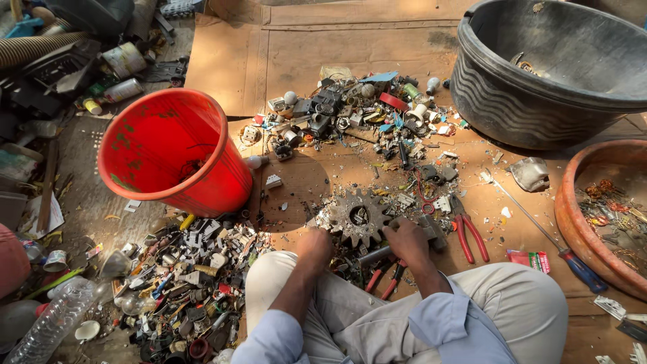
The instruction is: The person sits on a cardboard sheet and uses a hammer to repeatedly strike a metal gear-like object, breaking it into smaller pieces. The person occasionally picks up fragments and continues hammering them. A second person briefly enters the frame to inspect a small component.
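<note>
Bright sunlight falls from above and makes warm patches on the cardboard [317,47]. The red bucket [176,152] throws a round dark shadow to its right. The picture is sharp in the middle. Things near the edges look bent and stretched.

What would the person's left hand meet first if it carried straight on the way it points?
Probably the toothed metal gear, which lies directly ahead of the left hand; depth is hard to judge.
</note>
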